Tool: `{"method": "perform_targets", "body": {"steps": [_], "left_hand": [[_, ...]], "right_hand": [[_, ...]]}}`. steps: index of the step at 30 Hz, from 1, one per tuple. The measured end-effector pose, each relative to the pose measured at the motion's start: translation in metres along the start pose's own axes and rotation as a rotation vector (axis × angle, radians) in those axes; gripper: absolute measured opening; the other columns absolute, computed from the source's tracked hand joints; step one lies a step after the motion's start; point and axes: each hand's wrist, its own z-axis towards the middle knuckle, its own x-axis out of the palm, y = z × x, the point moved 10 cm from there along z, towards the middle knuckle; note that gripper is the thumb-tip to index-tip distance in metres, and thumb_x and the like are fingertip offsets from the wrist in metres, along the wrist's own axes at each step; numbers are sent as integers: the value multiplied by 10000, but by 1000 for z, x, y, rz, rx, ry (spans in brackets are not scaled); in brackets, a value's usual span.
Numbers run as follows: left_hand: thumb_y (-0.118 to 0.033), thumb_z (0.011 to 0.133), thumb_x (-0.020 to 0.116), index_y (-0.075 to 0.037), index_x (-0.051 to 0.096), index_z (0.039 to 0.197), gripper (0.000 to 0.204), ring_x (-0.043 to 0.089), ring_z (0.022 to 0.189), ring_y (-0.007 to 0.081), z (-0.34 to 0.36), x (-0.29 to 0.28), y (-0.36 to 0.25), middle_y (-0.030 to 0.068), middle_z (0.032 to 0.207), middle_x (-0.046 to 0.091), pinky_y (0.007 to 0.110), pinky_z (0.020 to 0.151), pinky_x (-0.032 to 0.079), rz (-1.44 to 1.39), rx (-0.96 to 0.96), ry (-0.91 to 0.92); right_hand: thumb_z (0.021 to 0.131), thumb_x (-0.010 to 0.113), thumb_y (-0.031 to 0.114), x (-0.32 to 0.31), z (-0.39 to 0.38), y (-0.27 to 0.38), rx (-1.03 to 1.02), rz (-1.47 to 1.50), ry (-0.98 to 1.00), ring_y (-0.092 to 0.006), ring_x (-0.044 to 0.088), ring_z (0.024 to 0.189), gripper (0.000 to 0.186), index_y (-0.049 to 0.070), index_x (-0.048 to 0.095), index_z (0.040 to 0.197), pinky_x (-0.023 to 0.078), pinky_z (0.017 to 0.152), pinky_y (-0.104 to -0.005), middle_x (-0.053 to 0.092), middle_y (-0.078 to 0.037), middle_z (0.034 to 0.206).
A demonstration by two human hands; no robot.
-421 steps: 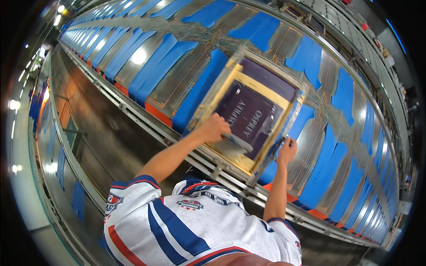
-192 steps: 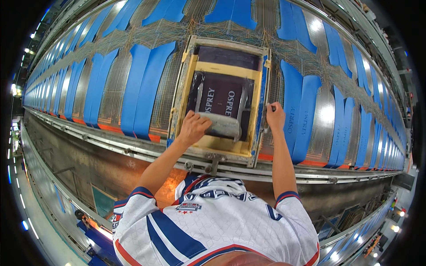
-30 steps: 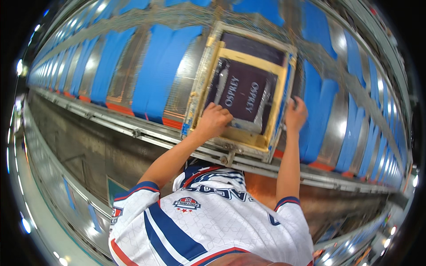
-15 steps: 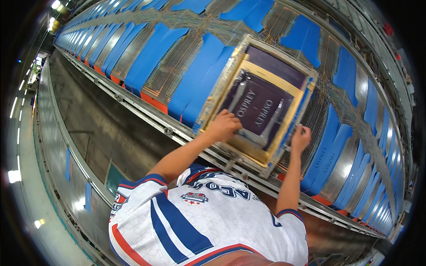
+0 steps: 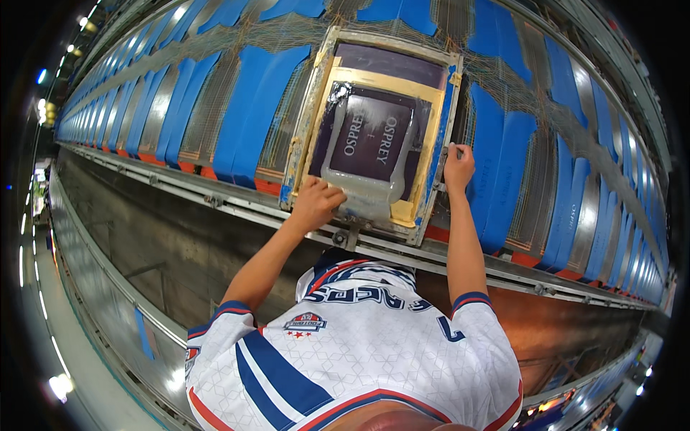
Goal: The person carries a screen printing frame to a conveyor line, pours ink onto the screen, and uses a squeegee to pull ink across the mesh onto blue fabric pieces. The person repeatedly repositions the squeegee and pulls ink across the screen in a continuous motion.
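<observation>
One print screen [image 5: 370, 136], right up at the near edge of the worktop [image 5: 219, 108]. Left hand [image 5: 316, 205] curled by its lower-left corner, can't tell around what; right hand [image 5: 460, 169] pinched narrow at its right rim. Slim gap to blue fabric [image 5: 496, 172] there.

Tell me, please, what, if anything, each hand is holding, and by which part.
The left hand holds the squeegee by its left end. The right hand is at the right rim of the frame; its hold cannot be told.
</observation>
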Motion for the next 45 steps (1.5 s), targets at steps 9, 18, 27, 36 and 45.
{"method": "perform_targets", "body": {"steps": [9,18,27,36,45], "left_hand": [[-115,704,665,-143,658,880,178,602,814,199,42,8,36,-7,888,677,381,783,409,-36,83,-64],[-265,704,811,-147,721,838,200,656,788,251,209,23,138,22,780,681,405,798,435,-143,41,117],[-342,673,845,-119,745,850,301,660,764,336,250,47,170,94,758,687,465,766,481,-120,-34,160],[-297,672,850,-146,696,754,231,641,738,257,76,36,67,38,728,660,412,765,410,-187,-69,230],[-366,692,832,-140,701,774,274,664,781,303,222,43,151,85,758,696,432,794,438,-100,-42,203]], "right_hand": [[966,631,317,19,5,-9,73,-346,211,-282,582,672,219,100,658,972,483,689,-424,588,-113,742],[852,756,403,87,30,176,-361,-130,746,-323,655,990,456,54,698,1140,505,903,-429,697,-144,1066],[742,819,294,156,64,154,-434,-513,743,-390,666,955,418,69,713,1077,516,857,-460,707,-197,919],[692,814,191,93,-123,138,-557,-385,775,-313,628,873,261,103,686,902,452,868,-426,667,-112,808],[731,829,265,149,40,155,-471,-560,833,-391,674,929,357,61,719,1003,517,850,-486,719,-193,900]]}}
